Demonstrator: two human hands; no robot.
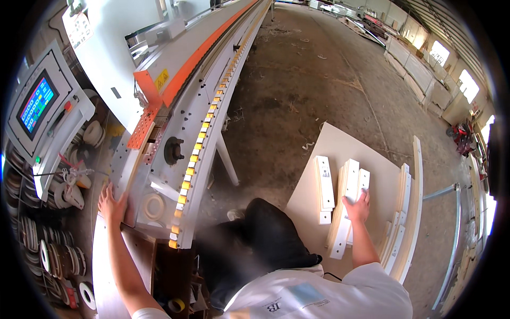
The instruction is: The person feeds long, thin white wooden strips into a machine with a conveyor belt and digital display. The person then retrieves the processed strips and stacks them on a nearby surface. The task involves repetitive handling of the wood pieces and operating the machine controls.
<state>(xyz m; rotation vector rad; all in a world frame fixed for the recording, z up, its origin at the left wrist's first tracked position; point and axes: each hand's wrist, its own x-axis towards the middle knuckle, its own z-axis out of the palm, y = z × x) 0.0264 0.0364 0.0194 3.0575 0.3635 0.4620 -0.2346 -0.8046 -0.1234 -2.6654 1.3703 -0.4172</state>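
Note:
My left hand [111,206] lies with its fingers spread at the near end of the edge-banding machine [183,69]. Its thumb is beside a narrow board strip [136,169] that runs under an orange perforated plate [142,129]. Over on the right, my right hand [357,206] grips a white-faced board strip [363,178] from above, thumb and fingers curled at its sides. That piece lies against a longer stack of white strips [339,226]. Another short stack [324,183] sits just to the left, on a large pale board [313,146].
A control panel with a lit screen [37,105] stands at the left, above racks of edge-band rolls [53,255]. A rail with yellow rollers [186,185] runs along the machine. More strips [396,239] lie at the pale board's right side, near a metal frame [456,234].

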